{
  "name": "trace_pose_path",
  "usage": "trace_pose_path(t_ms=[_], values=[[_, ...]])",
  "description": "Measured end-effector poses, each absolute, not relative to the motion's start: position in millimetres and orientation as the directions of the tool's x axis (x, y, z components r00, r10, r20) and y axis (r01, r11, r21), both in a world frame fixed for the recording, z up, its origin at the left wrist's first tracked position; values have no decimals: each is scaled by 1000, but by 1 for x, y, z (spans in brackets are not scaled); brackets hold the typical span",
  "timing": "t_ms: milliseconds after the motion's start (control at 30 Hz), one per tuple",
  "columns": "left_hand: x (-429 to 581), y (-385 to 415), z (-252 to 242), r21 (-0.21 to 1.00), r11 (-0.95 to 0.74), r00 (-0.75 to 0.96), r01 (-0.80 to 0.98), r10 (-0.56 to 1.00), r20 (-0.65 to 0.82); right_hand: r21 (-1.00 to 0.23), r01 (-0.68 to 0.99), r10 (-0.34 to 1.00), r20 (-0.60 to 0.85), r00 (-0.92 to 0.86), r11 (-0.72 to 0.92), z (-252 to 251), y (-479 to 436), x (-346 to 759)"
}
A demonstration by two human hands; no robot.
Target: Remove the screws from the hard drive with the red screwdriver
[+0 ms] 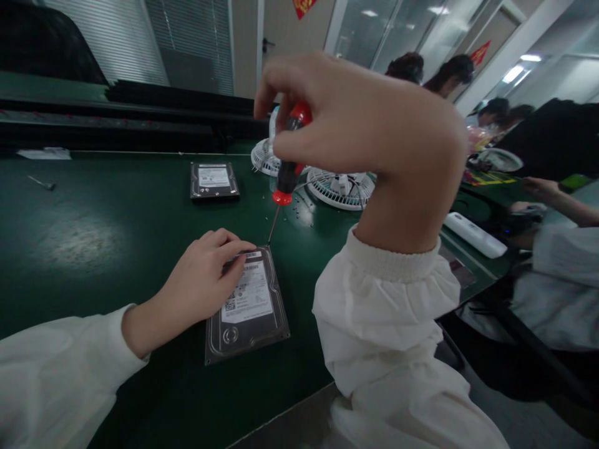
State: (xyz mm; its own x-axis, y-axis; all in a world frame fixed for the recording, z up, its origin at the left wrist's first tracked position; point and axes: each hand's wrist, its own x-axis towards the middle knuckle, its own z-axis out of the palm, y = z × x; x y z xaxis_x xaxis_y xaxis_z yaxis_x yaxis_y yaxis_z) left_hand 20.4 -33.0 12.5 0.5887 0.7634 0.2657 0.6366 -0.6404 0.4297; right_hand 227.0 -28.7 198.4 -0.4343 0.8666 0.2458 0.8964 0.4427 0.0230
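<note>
A hard drive [250, 333] lies label up on the green table in front of me. My left hand [210, 274] rests on its upper left part, fingers stretched over the label and the far edge. Above the drive, my right hand [327, 112] is wrapped round the red and black handle of a screwdriver [287, 178]. The thin shaft points steeply down, and its tip meets the drive's far right corner. Whether a screw sits under the tip is too small to tell. Several small screws [297, 212] lie scattered on the table beyond that corner.
A second hard drive [214, 181] lies farther back. White round fan parts [340, 187] stand behind the screwdriver. A small metal tool [42, 183] lies at far left. At right are a long white device [475, 234] and a seated co-worker's sleeve [566, 274].
</note>
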Motion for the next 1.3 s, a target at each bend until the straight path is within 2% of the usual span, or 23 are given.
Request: trace_pose_path(t_ms=[133, 300, 533, 700, 900, 1100, 1300], values=[[20, -34, 12, 423, -638, 587, 644, 766, 262, 24, 886, 861, 225, -456, 463, 199, -30, 226], [20, -33, 12, 418, -633, 586, 651, 770, 253, 47, 914, 877, 266, -401, 403, 200, -29, 227], [20, -33, 12, 422, -630, 584, 652, 772, 250, 70, 865, 839, 218, -499, 497, 202, -29, 230], [21, -33, 12, 413, -641, 590, 647, 764, 262, 35, 880, 843, 273, -464, 474, 200, -29, 228], [22, -33, 14, 423, -637, 592, 644, 766, 252, 6, 859, 838, 218, -500, 512, 202, -29, 230], [21, -33, 12, 412, -639, 588, 649, 766, 261, 20, 873, 834, 286, -472, 487, 200, -26, 227], [21, -32, 12, 422, -635, 588, 647, 768, 253, 13, 862, 836, 234, -496, 507, 199, -26, 228]])
